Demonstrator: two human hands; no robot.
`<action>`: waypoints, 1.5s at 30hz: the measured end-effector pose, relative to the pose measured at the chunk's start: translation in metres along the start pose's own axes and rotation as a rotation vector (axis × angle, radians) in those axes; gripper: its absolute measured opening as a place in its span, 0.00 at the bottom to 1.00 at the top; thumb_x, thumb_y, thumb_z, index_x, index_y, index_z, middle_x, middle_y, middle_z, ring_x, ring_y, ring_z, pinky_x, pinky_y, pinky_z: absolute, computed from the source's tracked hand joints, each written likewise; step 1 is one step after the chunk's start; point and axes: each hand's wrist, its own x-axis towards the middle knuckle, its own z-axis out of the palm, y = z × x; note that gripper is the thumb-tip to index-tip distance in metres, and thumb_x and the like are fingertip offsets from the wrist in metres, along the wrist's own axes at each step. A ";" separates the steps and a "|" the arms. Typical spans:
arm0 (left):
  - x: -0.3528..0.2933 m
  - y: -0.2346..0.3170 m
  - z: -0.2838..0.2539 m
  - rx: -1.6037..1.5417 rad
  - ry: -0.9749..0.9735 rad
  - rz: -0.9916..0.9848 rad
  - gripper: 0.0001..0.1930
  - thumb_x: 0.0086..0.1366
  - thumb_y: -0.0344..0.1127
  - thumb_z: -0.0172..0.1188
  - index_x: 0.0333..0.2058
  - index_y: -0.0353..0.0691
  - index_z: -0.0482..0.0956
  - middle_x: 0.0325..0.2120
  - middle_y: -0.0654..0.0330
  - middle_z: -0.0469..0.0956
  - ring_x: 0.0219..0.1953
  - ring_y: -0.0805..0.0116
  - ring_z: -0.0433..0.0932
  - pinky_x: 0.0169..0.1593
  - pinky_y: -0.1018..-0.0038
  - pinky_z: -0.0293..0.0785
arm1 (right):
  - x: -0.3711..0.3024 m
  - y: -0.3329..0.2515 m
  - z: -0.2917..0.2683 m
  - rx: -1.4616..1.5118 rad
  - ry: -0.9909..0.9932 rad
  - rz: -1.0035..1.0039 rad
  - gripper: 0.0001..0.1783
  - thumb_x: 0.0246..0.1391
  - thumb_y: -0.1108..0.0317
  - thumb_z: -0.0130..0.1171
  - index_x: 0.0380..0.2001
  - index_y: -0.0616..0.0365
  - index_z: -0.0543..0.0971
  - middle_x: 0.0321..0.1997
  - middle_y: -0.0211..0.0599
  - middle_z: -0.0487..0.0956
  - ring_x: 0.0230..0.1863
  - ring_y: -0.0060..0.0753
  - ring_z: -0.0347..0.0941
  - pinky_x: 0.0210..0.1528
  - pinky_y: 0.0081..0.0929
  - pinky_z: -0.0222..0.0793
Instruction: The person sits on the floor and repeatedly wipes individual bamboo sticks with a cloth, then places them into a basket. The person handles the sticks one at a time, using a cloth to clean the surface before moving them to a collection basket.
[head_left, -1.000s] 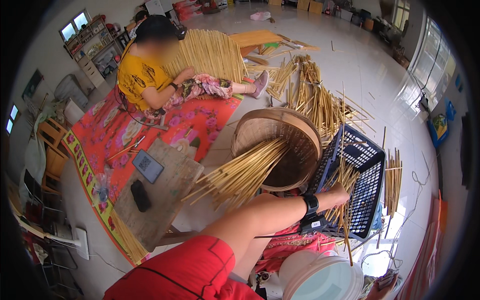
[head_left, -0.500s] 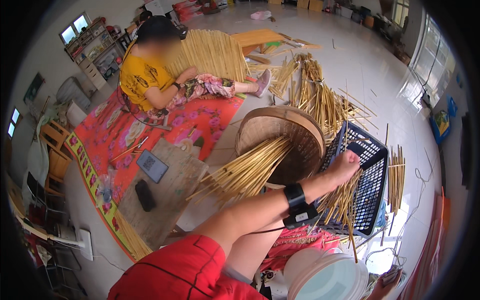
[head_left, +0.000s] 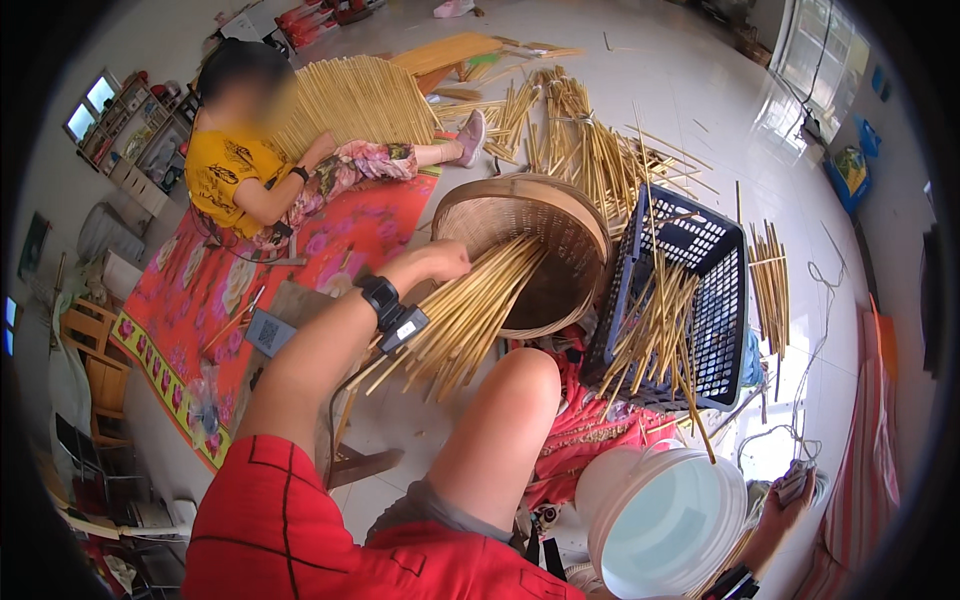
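Looks down and ahead from the wearer's head through the left of two side-by-side fisheye lenses, upright and unmirrored, aimed close to the round brown woven-bamboo basket. Takes in from very near, below the basket, the wearer's bare bent knee and red cloth garment. Reaches far beyond the basket across the pale glossy tiled floor. Bends straight edges toward a dark, rounded rim.

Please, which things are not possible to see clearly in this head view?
Head view:
- Left hand: its grip, hidden by the back of the hand.
- Right hand: the small grey object in it, partly covered, too small to identify.
- Dark crate: its floor, partly hidden under sticks.
- Right forearm: cut off by the lower edge.
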 end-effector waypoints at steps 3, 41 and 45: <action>0.013 -0.030 0.016 0.149 -0.026 -0.109 0.18 0.58 0.41 0.52 0.37 0.30 0.78 0.34 0.46 0.79 0.35 0.55 0.78 0.39 0.64 0.71 | -0.002 0.001 0.003 0.016 0.053 -0.005 0.09 0.56 0.60 0.59 0.36 0.51 0.78 0.32 0.31 0.82 0.25 0.22 0.75 0.22 0.20 0.66; -0.016 -0.048 0.032 -0.230 -0.177 -0.360 0.10 0.57 0.37 0.54 0.29 0.36 0.77 0.20 0.63 0.75 0.21 0.72 0.71 0.21 0.70 0.63 | 0.004 0.010 -0.003 0.009 -0.019 0.043 0.07 0.56 0.61 0.58 0.36 0.50 0.79 0.31 0.28 0.82 0.28 0.22 0.78 0.22 0.20 0.68; -0.046 -0.006 0.018 -0.845 -0.195 -0.343 0.09 0.61 0.38 0.52 0.27 0.39 0.72 0.22 0.65 0.71 0.19 0.78 0.65 0.18 0.81 0.58 | -0.002 0.004 -0.002 0.005 -0.020 0.016 0.07 0.56 0.62 0.58 0.36 0.49 0.79 0.31 0.28 0.82 0.29 0.22 0.77 0.23 0.20 0.68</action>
